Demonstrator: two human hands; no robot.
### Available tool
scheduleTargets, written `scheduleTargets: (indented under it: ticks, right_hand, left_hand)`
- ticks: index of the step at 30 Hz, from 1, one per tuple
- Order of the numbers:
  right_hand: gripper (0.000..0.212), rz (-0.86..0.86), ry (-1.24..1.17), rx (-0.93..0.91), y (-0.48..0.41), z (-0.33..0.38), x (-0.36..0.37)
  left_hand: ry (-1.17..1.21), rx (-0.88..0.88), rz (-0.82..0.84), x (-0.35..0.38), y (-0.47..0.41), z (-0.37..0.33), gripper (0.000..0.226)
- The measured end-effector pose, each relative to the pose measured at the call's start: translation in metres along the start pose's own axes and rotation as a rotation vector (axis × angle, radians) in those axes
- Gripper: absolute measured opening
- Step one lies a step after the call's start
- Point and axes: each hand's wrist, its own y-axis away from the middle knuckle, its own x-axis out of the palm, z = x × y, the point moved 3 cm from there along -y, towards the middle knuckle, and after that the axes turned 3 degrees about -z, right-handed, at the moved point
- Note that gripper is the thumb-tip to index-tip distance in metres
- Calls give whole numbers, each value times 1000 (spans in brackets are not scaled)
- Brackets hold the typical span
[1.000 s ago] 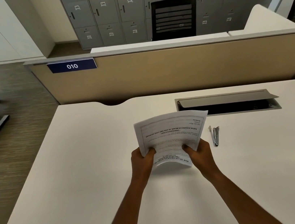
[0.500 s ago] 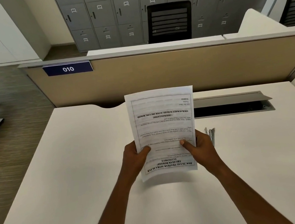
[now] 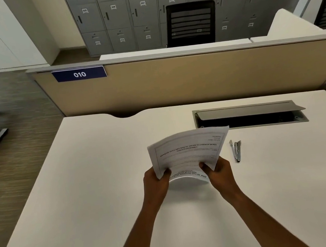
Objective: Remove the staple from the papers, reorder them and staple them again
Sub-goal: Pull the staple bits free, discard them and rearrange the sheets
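- We cannot find the staple on the papers (image 3: 187, 153); their print faces away from us upside down, and only the bold headings can partly be made out.
- Our fingers are mostly hidden under the sheets; only the thumbs show on top.
- Our left hand (image 3: 156, 184) pinches the near left corner of the papers, thumb on top, the other fingers beneath.
- Our right hand (image 3: 219, 173) pinches the near right corner the same way.
- The papers hang above the middle of the table (image 3: 84, 197), their near edge bowed between our hands, the far edge tilted away.
- The stapler (image 3: 236, 150) lies on the table just right of the papers, near the open cable tray (image 3: 249, 116) by the far edge.
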Motion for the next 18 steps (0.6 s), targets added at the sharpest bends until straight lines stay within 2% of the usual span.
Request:
scheduleTargets:
  ticks: [7,14,16,18]
  right_hand:
    - [26,5,89,-30,4,-5,0]
    - [29,52,253,-240,-9,40,-5]
    - [25,50,310,-297,-14,54,-8]
    - [21,46,396,-348,-17,67,-12]
  left_hand:
    - [10,-30,-10,1,5,-2,32]
    - [43,20,-38,-10,-4,-15,20]
    - [7,87,-78,-15,-3,-23,47]
    - [-90,253,-217,-22,4,-37,83]
